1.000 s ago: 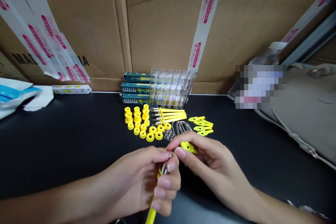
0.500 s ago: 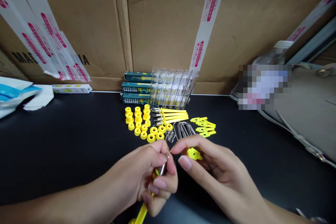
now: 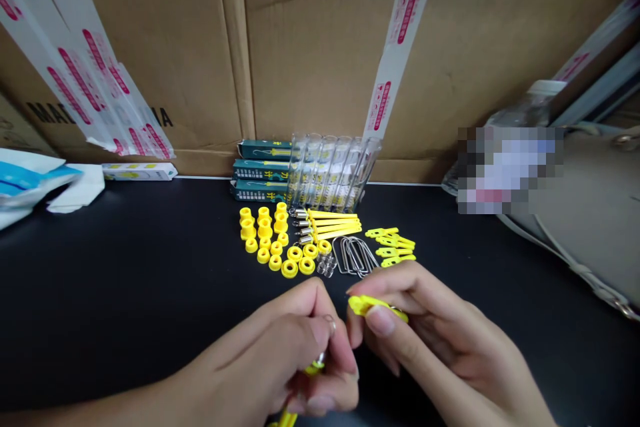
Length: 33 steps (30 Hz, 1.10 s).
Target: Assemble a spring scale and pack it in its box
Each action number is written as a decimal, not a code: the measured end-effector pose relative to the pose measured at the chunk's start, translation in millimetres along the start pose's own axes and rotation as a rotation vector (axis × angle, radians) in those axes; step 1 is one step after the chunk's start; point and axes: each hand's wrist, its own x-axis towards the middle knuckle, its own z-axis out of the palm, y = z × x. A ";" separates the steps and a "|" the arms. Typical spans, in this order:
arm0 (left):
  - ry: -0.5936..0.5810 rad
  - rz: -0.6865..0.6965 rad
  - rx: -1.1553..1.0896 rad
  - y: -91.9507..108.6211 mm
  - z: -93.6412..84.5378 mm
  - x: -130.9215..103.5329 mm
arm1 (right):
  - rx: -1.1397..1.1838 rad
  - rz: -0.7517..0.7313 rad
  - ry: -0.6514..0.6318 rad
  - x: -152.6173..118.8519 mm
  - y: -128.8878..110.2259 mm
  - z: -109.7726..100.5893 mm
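"Cardboard (image 3: 325, 47) makes the background, beyond both hands, and a black table (image 3: 150, 267) spreads under them. What is the biggest thing on it?"

"A grey bag (image 3: 590, 200), out past the right hand on its outer side."

"And the hands?"

"The left hand (image 3: 300, 347) is closed around a rod (image 3: 287, 419). Its yellow end shows below the fingers, and its metal loop sticks up by the thumb. The right hand (image 3: 430, 340) is narrow, pinching a yellow tab (image 3: 363, 305) between thumb and fingers, just beside the left, pointing toward it."

"Is there a bottle?"

"Yes, a clear bottle (image 3: 540, 100), beyond the right hand, against the bag. Part of it is blurred."

"What stands farther off?"

"Green boxes (image 3: 263, 170), stacked well beyond the left hand, with upright clear tubes (image 3: 330, 170) partly in front."

"Then the smaller pieces?"

"Yellow rods with metal ends (image 3: 335, 223) lie nearer, beyond the left hand. Wire hooks (image 3: 355, 257) overlap beyond the gap between the hands, and loose tabs (image 3: 397, 240) lie just past the right fingers."

"And the smallest?"

"Yellow caps (image 3: 265, 227) and rings (image 3: 289, 268) beyond the left hand, then springs (image 3: 326, 265) just past its knuckles."
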 end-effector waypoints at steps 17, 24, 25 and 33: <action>0.387 0.370 0.789 -10.7 -5.9 -1.1 | -0.266 -0.170 0.120 -8.7 -2.3 6.1; 0.390 0.400 0.944 -13.3 -6.4 -0.7 | -0.267 -0.137 0.105 -9.7 -3.9 7.3; 0.370 0.430 0.971 -13.2 -6.5 -0.6 | -0.267 -0.136 0.101 -9.6 -4.0 7.5; 0.345 0.588 1.207 -18.5 -12.4 -1.7 | -0.196 -0.240 0.118 -10.7 1.7 12.6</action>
